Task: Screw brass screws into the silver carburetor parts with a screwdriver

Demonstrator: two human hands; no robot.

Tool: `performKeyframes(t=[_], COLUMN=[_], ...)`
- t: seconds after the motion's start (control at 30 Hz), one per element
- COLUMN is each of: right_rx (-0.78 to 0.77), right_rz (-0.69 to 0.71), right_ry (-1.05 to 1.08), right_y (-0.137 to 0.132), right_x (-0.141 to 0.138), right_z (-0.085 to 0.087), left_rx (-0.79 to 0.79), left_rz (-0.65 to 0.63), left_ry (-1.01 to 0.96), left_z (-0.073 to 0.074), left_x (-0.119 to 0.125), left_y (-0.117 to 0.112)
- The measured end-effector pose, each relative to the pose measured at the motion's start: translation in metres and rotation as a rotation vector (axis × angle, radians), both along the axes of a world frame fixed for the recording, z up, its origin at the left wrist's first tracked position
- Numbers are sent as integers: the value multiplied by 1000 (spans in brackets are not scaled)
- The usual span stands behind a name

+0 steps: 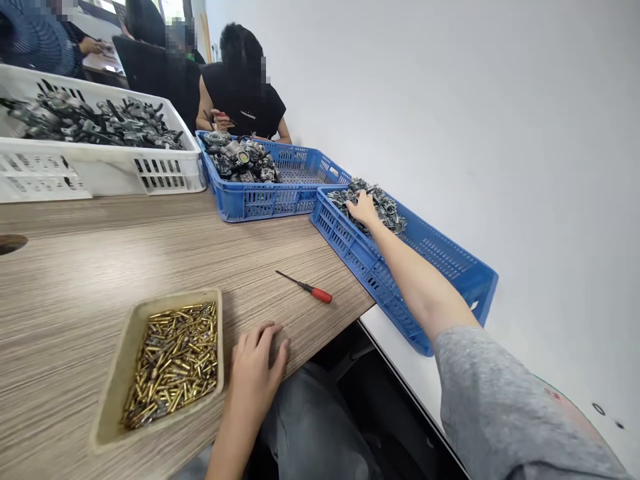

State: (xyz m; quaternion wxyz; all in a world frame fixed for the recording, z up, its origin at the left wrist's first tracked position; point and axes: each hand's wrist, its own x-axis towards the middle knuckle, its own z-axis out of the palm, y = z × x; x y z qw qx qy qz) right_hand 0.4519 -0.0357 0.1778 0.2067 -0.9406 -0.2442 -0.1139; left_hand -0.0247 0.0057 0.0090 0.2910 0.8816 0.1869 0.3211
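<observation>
My right hand (364, 209) reaches into the near blue crate (365, 257), on top of a heap of grey metal castings (387, 207). Its thumb and fingers are apart among the castings, with some fingertips hidden; no part is visibly held. On the wood-grain table, my left hand (257, 363) lies with its fingers loosely spread, holding nothing. Just left of it is a beige tray (111, 393) of small brass-coloured pins or jets (177, 353). A screwdriver (317, 292) with a red handle lies on the table between my hands.
Behind stands another blue crate (260, 200) holding carburetor-like metal assemblies (240, 157). A white crate (107, 170) of similar parts is at the back left. A person (243, 87) sits beyond the crates, others farther back near a fan (37, 37). A white wall (475, 120) rises at right.
</observation>
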Motion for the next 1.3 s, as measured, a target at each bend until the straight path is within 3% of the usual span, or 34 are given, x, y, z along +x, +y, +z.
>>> performKeyframes(t=[0.3, 0.63, 1.13, 1.3], right_rx=[106, 202, 397, 453], right_rz=[-72, -118, -159, -162], right_ry=[113, 182, 289, 252], right_y=[46, 46, 52, 45], right_x=[27, 56, 37, 31], right_z=[-22, -20, -11, 1], left_rx=[-19, -46, -69, -66], left_rz=[11, 3, 11, 10], left_ry=[-45, -44, -11, 7], left_z=[-3, -1, 5, 7], left_x=[0, -2, -5, -4], left_y=[-1, -1, -2, -2])
